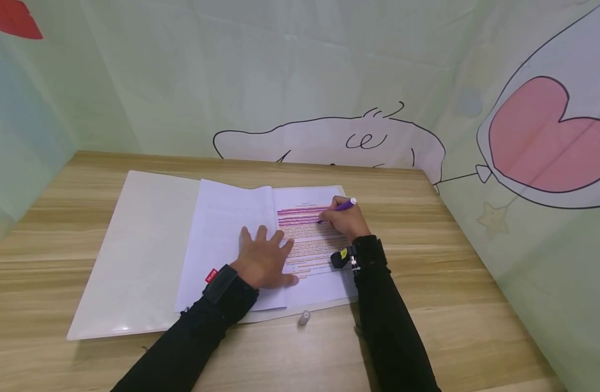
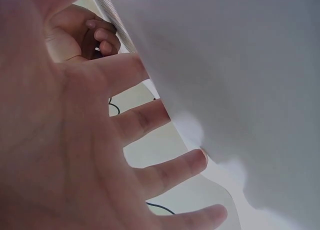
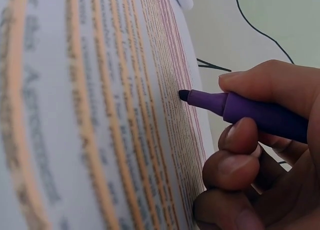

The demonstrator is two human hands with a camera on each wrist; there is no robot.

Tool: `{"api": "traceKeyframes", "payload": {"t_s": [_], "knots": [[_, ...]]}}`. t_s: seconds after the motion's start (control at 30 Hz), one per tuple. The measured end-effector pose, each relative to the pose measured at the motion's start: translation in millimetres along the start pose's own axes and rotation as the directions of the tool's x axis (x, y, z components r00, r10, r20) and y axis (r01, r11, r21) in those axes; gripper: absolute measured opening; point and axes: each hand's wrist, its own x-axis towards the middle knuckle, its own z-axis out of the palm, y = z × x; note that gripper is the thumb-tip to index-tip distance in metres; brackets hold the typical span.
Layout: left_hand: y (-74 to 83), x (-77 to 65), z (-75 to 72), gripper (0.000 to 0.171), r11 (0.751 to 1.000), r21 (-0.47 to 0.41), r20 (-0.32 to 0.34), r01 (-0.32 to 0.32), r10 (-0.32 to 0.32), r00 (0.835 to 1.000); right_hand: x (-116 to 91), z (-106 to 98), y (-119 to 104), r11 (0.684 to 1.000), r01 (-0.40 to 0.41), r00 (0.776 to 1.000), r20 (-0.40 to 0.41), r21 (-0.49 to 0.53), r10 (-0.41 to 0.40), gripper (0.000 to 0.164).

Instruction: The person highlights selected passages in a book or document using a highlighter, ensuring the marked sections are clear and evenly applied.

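Observation:
My right hand [image 1: 348, 220] pinches a purple highlighter [image 3: 265, 115] between thumb and fingers. Its dark tip is right at the printed page [image 1: 312, 261], near the purple lines in the upper part. Orange marking runs over the text lines lower down. My left hand [image 1: 264, 258] lies with fingers spread across the left-hand page [image 1: 221, 218] and the fold, its thumb reaching onto the printed page. In the left wrist view the straight fingers [image 2: 165, 175] meet the pale paper [image 2: 240, 90], and the curled right hand [image 2: 82, 37] shows behind.
The pages lie in an opened white folder [image 1: 133, 250] on a wooden table [image 1: 427, 272]. A small greyish cap [image 1: 304, 318] sits just in front of the folder's near edge. A printed cloth backdrop [image 1: 290, 71] surrounds the table.

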Motion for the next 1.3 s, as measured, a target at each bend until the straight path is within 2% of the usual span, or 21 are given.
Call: {"api": "traceKeyframes", "payload": {"t_s": [0.5, 0.7, 1.3], "knots": [[-0.3, 0.1, -0.4, 0.088, 1.0, -0.014, 0.006, -0.009, 0.009, 1.0, -0.9, -4.9, 0.5, 0.998, -0.027, 1.0, -0.004, -0.055, 0.026, 0.035], [-0.3, 0.2, -0.5, 0.088, 1.0, -0.009, 0.004, -0.007, 0.007, 1.0, -1.1, -7.4, 0.7, 0.996, -0.008, 1.0, -0.002, -0.086, 0.008, 0.034], [-0.4, -0.1, -0.1, 0.087, 1.0, -0.005, 0.001, -0.01, 0.01, 1.0, 0.1, -12.5, 3.7, 0.995, -0.022, 1.0, -0.004, -0.097, 0.022, 0.035]]}}
